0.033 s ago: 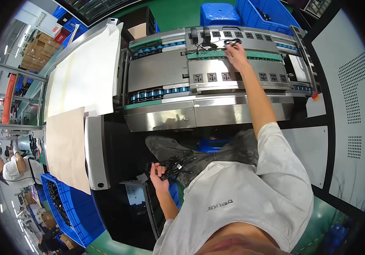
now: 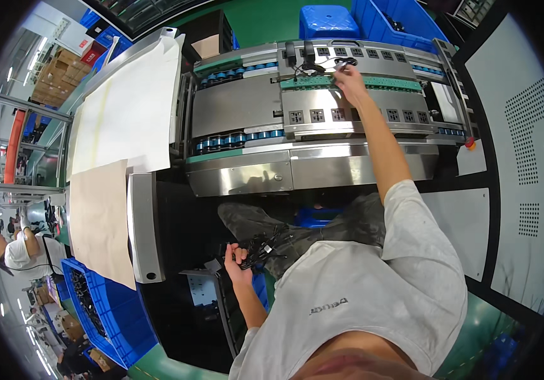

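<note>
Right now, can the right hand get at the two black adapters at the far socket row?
Likely yes: the right hand is stretched out over the metal bench, to the right of the black adapters; only black cables seem to lie between.

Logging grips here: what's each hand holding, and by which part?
Left hand holds a bunch of black cables by its left side; right hand is at a black cord, grip unclear.

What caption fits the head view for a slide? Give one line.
Left hand holds black cables, right hand at a green strip between socket rows.
</note>
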The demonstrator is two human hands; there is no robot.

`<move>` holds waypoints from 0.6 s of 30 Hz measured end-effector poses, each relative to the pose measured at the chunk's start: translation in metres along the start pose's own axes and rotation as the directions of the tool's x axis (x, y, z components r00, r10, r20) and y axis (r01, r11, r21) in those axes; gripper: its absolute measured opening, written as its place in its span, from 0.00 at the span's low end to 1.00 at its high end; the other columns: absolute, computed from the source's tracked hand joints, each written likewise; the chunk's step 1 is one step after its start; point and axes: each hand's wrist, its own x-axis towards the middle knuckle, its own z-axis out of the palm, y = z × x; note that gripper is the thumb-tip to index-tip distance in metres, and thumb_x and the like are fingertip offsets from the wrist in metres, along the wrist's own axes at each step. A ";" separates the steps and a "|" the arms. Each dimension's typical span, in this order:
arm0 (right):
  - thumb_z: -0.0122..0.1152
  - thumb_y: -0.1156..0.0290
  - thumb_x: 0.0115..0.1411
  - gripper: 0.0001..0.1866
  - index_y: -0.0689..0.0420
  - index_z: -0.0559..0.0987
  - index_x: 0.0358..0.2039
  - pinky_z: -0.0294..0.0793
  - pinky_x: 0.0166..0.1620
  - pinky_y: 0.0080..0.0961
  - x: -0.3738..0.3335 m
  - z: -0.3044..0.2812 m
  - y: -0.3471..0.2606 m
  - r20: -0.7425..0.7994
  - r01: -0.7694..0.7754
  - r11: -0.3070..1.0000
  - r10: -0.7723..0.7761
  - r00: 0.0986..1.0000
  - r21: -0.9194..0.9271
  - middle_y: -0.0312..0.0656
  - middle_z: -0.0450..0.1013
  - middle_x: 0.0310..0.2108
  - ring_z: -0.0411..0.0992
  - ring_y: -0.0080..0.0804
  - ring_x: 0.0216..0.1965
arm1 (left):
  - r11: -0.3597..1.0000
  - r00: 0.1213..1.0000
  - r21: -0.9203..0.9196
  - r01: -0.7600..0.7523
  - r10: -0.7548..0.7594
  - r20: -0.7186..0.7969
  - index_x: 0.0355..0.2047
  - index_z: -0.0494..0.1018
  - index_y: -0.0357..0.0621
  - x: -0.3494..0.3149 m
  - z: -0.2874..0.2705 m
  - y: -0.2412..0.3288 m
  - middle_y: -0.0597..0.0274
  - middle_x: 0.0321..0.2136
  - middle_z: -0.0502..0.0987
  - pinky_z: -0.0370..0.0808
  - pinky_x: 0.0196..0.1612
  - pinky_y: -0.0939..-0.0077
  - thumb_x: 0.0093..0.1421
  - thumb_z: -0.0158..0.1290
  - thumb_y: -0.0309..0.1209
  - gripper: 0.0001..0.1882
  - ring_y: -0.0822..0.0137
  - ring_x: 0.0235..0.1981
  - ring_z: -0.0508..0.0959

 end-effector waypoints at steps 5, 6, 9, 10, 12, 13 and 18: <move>0.61 0.75 0.52 0.07 0.60 0.73 0.31 0.73 0.34 0.22 0.013 0.036 0.017 0.102 0.074 0.890 -0.031 0.994 -0.450 0.37 0.72 0.27 0.72 0.28 0.28 | 0.997 0.998 -0.081 -0.012 0.008 -0.060 0.26 0.70 0.39 -0.002 0.004 -0.001 0.70 0.09 0.56 0.60 0.25 0.82 0.65 0.43 0.34 0.14 0.76 0.15 0.58; 0.61 0.74 0.52 0.07 0.60 0.73 0.31 0.73 0.34 0.23 0.011 0.046 0.014 0.086 0.083 0.823 -0.042 0.995 -0.561 0.38 0.72 0.26 0.72 0.29 0.28 | 0.994 0.996 -0.103 -0.020 0.010 -0.088 0.25 0.69 0.38 -0.003 0.006 -0.001 0.70 0.09 0.56 0.59 0.23 0.83 0.64 0.43 0.34 0.14 0.76 0.14 0.57; 0.59 0.75 0.52 0.06 0.61 0.73 0.29 0.72 0.34 0.31 0.017 0.052 0.012 0.229 0.311 0.558 -0.214 0.950 -0.769 0.44 0.73 0.25 0.73 0.40 0.30 | 0.994 0.995 -0.104 -0.019 0.009 -0.098 0.25 0.69 0.39 -0.004 0.012 0.000 0.70 0.09 0.56 0.59 0.23 0.83 0.64 0.43 0.34 0.14 0.76 0.14 0.57; 0.59 0.75 0.51 0.05 0.61 0.73 0.28 0.72 0.35 0.35 0.019 0.053 0.011 0.314 0.404 0.386 -0.277 0.908 -0.829 0.48 0.73 0.24 0.73 0.45 0.31 | 0.995 0.995 -0.103 -0.017 0.006 -0.103 0.25 0.69 0.39 -0.003 0.013 0.000 0.70 0.09 0.56 0.59 0.23 0.83 0.64 0.43 0.34 0.14 0.76 0.14 0.57; 0.58 0.74 0.51 0.06 0.61 0.73 0.29 0.71 0.36 0.37 0.022 0.054 0.008 0.353 0.420 0.330 -0.244 0.903 -0.845 0.50 0.73 0.25 0.73 0.47 0.32 | 0.996 0.996 -0.093 -0.010 0.002 -0.087 0.25 0.69 0.39 -0.001 0.009 0.000 0.70 0.09 0.56 0.59 0.24 0.82 0.64 0.43 0.34 0.14 0.76 0.15 0.57; 0.58 0.74 0.51 0.06 0.62 0.73 0.29 0.71 0.37 0.39 0.023 0.055 0.006 0.390 0.437 0.275 -0.210 0.897 -0.857 0.52 0.72 0.26 0.72 0.50 0.33 | 0.997 0.998 -0.082 -0.003 -0.003 -0.070 0.25 0.69 0.40 0.000 0.006 0.000 0.71 0.09 0.56 0.59 0.25 0.82 0.65 0.43 0.35 0.15 0.76 0.16 0.57; 0.58 0.74 0.51 0.06 0.62 0.74 0.29 0.70 0.38 0.42 0.019 0.057 0.010 0.514 0.535 0.169 -0.151 0.844 -0.828 0.56 0.72 0.28 0.71 0.54 0.35 | 0.999 0.998 -0.052 -0.006 0.003 -0.061 0.25 0.69 0.40 0.003 -0.001 0.001 0.71 0.10 0.56 0.58 0.26 0.81 0.65 0.43 0.35 0.15 0.76 0.16 0.57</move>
